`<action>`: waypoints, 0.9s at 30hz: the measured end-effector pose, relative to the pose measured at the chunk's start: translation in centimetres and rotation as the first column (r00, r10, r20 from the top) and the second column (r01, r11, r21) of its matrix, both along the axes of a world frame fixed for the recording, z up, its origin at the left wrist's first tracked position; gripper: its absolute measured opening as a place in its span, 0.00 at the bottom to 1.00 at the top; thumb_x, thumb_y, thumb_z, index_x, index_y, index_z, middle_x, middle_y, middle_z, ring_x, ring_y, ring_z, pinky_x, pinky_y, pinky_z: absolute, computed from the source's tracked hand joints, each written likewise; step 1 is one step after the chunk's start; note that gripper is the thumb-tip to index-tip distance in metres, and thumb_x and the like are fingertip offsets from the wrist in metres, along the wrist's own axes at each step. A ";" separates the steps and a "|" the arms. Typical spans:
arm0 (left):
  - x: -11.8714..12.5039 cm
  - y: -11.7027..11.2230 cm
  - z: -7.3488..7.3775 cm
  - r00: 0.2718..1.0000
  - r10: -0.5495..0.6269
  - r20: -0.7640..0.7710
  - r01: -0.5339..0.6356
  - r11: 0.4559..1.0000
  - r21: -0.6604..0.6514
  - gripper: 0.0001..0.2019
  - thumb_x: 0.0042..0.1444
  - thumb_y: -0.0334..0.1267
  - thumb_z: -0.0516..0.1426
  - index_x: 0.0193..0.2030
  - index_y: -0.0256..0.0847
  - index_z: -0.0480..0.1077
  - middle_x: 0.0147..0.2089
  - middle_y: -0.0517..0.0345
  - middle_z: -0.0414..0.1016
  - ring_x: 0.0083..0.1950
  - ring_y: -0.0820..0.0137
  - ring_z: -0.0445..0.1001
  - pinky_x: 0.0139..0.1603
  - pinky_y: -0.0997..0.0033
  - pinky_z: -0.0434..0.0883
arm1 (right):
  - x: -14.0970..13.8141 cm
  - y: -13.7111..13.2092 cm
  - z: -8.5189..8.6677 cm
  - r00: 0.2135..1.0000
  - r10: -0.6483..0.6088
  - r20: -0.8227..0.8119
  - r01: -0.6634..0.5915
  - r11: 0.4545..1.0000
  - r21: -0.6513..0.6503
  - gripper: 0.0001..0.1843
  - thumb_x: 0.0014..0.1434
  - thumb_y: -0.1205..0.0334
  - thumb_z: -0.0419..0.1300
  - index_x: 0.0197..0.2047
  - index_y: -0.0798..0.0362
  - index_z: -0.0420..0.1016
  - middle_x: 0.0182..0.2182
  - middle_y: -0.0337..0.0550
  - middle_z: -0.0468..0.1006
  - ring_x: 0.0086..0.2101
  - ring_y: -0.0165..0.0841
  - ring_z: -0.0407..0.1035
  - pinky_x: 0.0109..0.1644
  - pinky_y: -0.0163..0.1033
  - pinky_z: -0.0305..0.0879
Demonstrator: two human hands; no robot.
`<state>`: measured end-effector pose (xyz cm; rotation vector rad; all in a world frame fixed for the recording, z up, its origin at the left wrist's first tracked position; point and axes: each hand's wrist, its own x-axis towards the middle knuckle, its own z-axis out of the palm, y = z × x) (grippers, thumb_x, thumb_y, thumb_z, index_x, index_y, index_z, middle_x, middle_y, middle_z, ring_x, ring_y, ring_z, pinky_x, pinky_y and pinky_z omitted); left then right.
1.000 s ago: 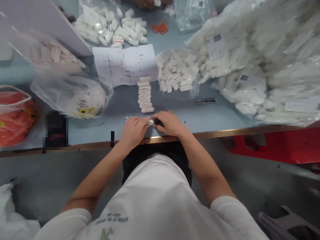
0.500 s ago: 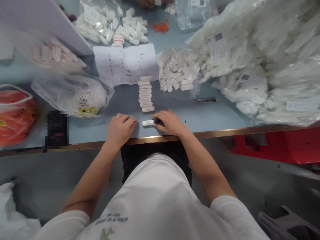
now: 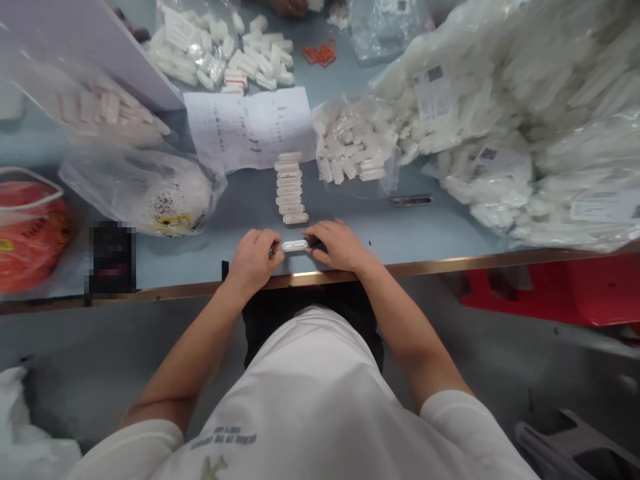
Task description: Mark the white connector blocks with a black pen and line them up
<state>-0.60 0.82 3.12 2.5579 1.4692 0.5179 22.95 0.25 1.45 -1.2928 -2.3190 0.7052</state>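
A narrow white plastic strip (image 3: 295,246) with a row of small dark marks lies close to the table's front edge, between my hands. My left hand (image 3: 254,261) is closed at its left end, thumb and fingers pinched; what they hold is too small to make out. At the strip's other end, my right hand (image 3: 337,245) has its fingers closed round a black object (image 3: 317,244), mostly hidden by them. Just beyond lies a column of similar white strips (image 3: 289,190), laid one behind another.
Behind the column are a printed sheet (image 3: 250,123) and a clear bag of white pieces (image 3: 353,143). Snips (image 3: 411,201) lie to the right, near large filled bags (image 3: 465,93). A bag of small white bits (image 3: 175,197) sits left. A red stool (image 3: 575,287) stands below the edge.
My left hand has shifted right to the strip's left end, its fingers more curled. A small black item at the table edge now shows beside its wrist. My right hand stays nearly still.
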 end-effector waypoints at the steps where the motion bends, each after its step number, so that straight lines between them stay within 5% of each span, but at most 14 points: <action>1: 0.3 -0.2 0.1 1.000 0.002 0.005 -0.002 1.000 -0.028 0.05 0.54 0.30 0.54 0.35 0.42 0.70 0.32 0.57 0.74 0.35 0.66 0.69 0.40 0.66 0.68 | 0.0 0.0 0.0 1.000 0.001 0.001 -0.001 1.000 0.000 0.15 0.61 0.60 0.58 0.51 0.53 0.72 0.43 0.46 0.79 0.43 0.39 0.69 0.46 0.43 0.56; 10: 2.9 -0.8 -0.7 0.990 -0.130 0.062 0.129 0.992 0.016 0.09 0.65 0.39 0.53 0.40 0.42 0.75 0.39 0.52 0.77 0.41 0.65 0.71 0.45 0.63 0.69 | 0.1 -0.1 -0.4 1.000 0.004 -0.014 -0.004 1.000 0.007 0.17 0.59 0.61 0.57 0.52 0.52 0.71 0.44 0.47 0.78 0.43 0.40 0.68 0.48 0.44 0.56; 27: 2.7 -1.1 -0.5 0.984 -0.177 -0.005 0.176 0.982 0.068 0.10 0.65 0.36 0.53 0.44 0.43 0.76 0.43 0.51 0.79 0.41 0.64 0.72 0.45 0.61 0.68 | 0.1 -0.1 0.0 1.000 0.011 0.002 -0.011 1.000 0.008 0.18 0.60 0.62 0.56 0.53 0.53 0.71 0.44 0.48 0.78 0.44 0.41 0.68 0.48 0.44 0.56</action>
